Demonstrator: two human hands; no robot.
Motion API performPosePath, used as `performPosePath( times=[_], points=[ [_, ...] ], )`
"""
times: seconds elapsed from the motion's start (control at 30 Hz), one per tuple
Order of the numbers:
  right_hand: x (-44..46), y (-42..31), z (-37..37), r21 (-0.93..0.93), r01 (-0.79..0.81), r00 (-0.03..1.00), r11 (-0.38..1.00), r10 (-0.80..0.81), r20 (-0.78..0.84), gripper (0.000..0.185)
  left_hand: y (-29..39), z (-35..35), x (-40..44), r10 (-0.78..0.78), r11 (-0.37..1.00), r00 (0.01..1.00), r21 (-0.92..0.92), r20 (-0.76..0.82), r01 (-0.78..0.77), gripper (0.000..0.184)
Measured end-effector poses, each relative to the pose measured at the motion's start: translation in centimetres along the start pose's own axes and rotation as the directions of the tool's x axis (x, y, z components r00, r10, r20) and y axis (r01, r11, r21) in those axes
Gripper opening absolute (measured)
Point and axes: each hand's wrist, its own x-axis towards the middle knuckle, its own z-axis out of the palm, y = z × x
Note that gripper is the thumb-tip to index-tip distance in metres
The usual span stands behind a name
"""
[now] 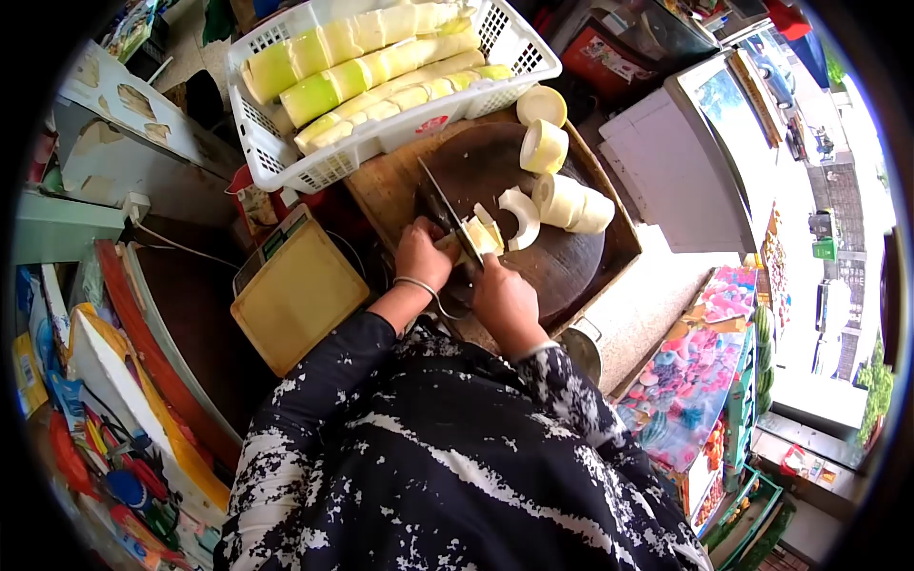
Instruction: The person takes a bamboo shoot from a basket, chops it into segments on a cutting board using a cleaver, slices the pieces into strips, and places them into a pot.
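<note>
My right hand (505,300) is closed round the handle of a knife (440,202). Its long blade points away from me across the round dark chopping board (571,266). With bent fingers, my left hand (424,255) steadies a pale cut piece of what looks like bamboo shoot (485,236) against the blade; the fingertips are partly hidden. Just right of it lies a curved, C-shaped slice (521,217). Thick bamboo shoot sections (573,204) rest on their sides farther right. Another short section (545,146) and a round end piece (542,105) sit at the board's far edge.
A white plastic basket (381,143) of long bamboo shoots stands beyond the board. At left is a scale (300,290) with a yellowed tray. A wooden frame (609,171) borders the board. A metal pot (583,347) is near my right forearm, beside a flowered cover (690,371).
</note>
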Motion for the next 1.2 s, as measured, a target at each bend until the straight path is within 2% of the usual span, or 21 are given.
performPosePath(
  times=[0.13,0.2,0.27,0.33,0.4,0.47,0.6,0.67,0.77,0.87,0.93,1.07,1.13,1.2],
  points=[
    [0.4,0.1,1.0,0.006,0.003,1.0,1.0,-0.003,-0.015,0.017,0.3,-0.2,0.1,-0.019,0.998,0.999,-0.054,0.029,0.02,0.028],
    [0.5,0.2,0.9,0.008,0.005,1.0,1.0,-0.005,-0.016,0.016,0.2,-0.5,0.0,0.001,0.997,1.0,0.074,0.028,-0.003,0.03],
    [0.2,-0.2,0.1,0.008,0.002,1.0,1.0,-0.002,-0.021,0.016,1.6,-1.5,0.1,-0.041,0.998,0.998,0.044,0.047,0.039,0.031],
    [-0.7,-0.9,-0.6,0.032,-0.013,1.0,0.999,0.012,0.02,0.016,3.3,-2.4,0.0,-0.239,0.971,0.956,0.05,0.17,0.234,0.028],
    [-0.6,-0.5,0.0,0.033,-0.011,1.0,0.999,0.01,0.019,0.017,2.4,-1.9,-0.2,-0.228,0.973,0.96,0.063,0.165,0.221,0.029],
    [0.3,-0.1,0.7,0.025,-0.035,0.999,0.999,0.035,-0.011,0.018,1.9,-1.6,-0.1,-0.138,0.99,0.985,0.056,0.106,0.133,0.031],
    [-0.9,-0.4,-0.6,0.027,-0.035,0.999,0.999,0.035,0.019,0.017,1.7,-1.3,-0.1,-0.153,0.988,0.983,-0.016,0.103,0.155,0.03],
    [-0.8,-0.2,0.3,0.026,-0.04,0.999,0.999,0.039,0.037,0.018,1.5,-1.1,-0.2,-0.154,0.988,0.984,0.014,0.086,0.153,0.029],
    [0.3,0.0,0.5,0.051,-0.04,0.999,0.998,0.039,0.027,0.018,1.1,-0.9,-0.2,-0.071,0.997,0.996,0.043,0.06,0.069,0.028],
    [-0.2,-0.4,-0.1,0.04,-0.04,0.999,0.998,0.04,0.001,0.017,1.0,-1.1,-0.3,-0.06,0.998,0.997,-0.028,0.054,0.062,0.029],
    [-1.1,-1.1,-1.1,0.053,-0.043,0.997,0.998,0.04,0.066,0.017,0.9,-1.0,-0.1,-0.1,0.995,0.992,-0.005,0.073,0.101,0.031],
    [-0.2,-0.5,0.8,0.039,-0.001,1.0,0.999,0.0,0.03,0.017,0.7,-0.7,-0.2,-0.106,0.994,0.992,-0.007,0.071,0.107,0.032],
    [0.7,-0.4,1.2,0.027,-0.021,0.999,0.999,0.02,0.032,0.017,-0.2,-0.3,-0.1,-0.045,0.999,0.998,-0.006,0.046,0.045,0.033],
    [0.4,-0.3,1.2,0.014,-0.04,0.999,0.999,0.039,0.036,0.017,-1.0,0.0,-0.4,-0.066,0.998,0.997,0.007,0.038,0.066,0.033]
  ],
)
